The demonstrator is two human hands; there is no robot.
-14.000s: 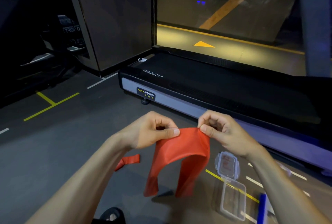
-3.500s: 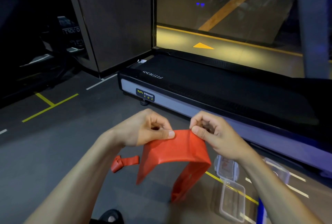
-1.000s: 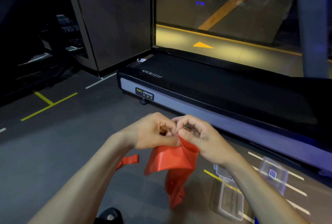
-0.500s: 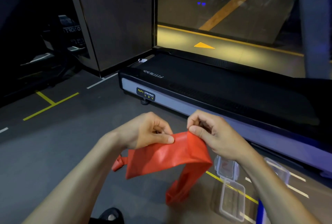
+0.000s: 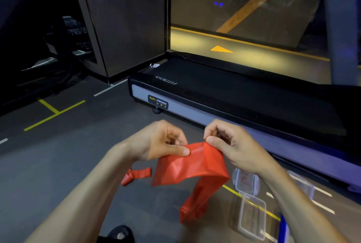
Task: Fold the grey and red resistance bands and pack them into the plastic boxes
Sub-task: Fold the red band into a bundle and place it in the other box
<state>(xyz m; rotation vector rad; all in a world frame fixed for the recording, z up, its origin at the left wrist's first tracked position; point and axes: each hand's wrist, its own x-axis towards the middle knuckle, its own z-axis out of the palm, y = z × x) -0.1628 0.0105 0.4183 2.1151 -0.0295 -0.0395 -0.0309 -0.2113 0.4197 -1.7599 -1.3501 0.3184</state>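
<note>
Fold risk on wide red rubber resistance band (image 5: pixel 192 166), held in the air over dark grey gym floor (image 5: pixel 58 164).
Left hand (image 5: pixel 158 141) pinches the band's upper edge between thumb and curled fingers; right hand (image 5: pixel 232 145) pinches the other top corner the same way, hands near each other. Band is creased between them, its long tail hanging to the floor near open clear plastic box (image 5: pixel 252 215), whose lid (image 5: pixel 246 181) lies flipped back. Likely failures: the stretchy sheet springs open or slips from a thumb pinch, layers skew so the packet is too wide for the box, or the tail drags and pulls the fold loose. Small knotted red strip (image 5: pixel 135 175) lies on the floor to the left. No grey band visible.
</note>
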